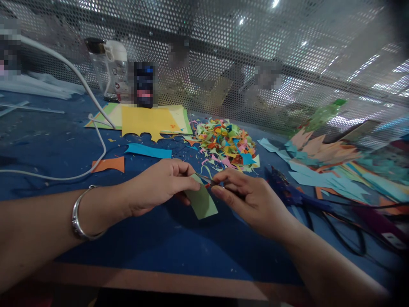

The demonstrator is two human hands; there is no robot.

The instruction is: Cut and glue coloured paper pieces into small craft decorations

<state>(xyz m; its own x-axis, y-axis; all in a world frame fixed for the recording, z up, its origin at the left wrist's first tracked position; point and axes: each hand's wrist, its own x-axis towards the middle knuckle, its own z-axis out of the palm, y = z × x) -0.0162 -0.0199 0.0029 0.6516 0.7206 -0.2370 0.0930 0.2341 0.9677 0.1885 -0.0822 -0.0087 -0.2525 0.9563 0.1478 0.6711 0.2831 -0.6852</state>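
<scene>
My left hand (158, 185) pinches the top of a small light green paper strip (202, 201) just above the blue table (179, 238). A silver bangle (79, 213) circles that wrist. My right hand (247, 196) is closed around small scissors (207, 180), whose thin blades touch the strip's upper edge. Only the blade tips show; the handles are hidden in my fingers.
A pile of coloured paper scraps (226, 145) lies just beyond my hands. Yellow paper sheets (150, 120), a blue strip (148, 150) and an orange piece (110, 164) lie to the left, with a white cable (96, 128). A glue gun (287, 192) and cut papers (332, 170) lie right. A perforated metal screen (223, 51) backs the table.
</scene>
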